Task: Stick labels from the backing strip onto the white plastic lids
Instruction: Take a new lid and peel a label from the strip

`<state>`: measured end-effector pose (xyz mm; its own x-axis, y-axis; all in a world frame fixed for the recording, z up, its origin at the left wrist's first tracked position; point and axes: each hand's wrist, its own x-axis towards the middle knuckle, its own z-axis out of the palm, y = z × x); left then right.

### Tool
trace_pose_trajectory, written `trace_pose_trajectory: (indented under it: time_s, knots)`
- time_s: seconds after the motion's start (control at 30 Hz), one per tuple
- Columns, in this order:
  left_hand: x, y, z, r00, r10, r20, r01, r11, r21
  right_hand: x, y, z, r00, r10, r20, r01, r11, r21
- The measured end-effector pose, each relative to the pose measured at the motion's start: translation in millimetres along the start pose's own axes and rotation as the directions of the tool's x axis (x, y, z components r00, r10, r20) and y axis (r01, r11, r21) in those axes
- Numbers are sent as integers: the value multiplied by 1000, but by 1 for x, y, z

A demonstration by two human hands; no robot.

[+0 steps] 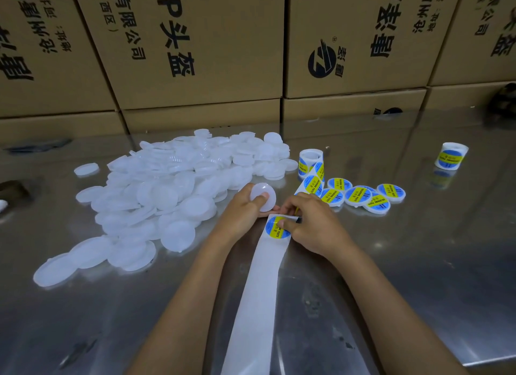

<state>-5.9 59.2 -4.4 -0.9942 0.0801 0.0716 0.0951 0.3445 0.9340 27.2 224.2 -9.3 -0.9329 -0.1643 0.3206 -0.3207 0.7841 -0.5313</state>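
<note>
Where the steel worktop meets its far edge, stacked cardboard boxes stand as a wall. A big heap of bare white lids spreads over the worktop's left half. The backing strip runs from the near edge up to the middle, then on to a label roll; a second roll stands toward the right edge. Labelled lids cluster right of centre. The left hand has its grip curled round one lid. The right hand has its grip pinching a blue-and-yellow label on the strip.
</note>
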Motion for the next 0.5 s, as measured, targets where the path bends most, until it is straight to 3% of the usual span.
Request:
trace_pose_trajectory:
  time_s: [0.33, 0.5]
  knots:
    - [-2, 1, 1, 1000, 10, -9, -10, 998, 56, 1, 7, 3, 997, -31, -66, 28, 999, -44]
    - [-4, 5, 7, 999, 23, -27, -29, 963, -270, 2, 9, 5, 997, -10, -79, 4, 998, -67]
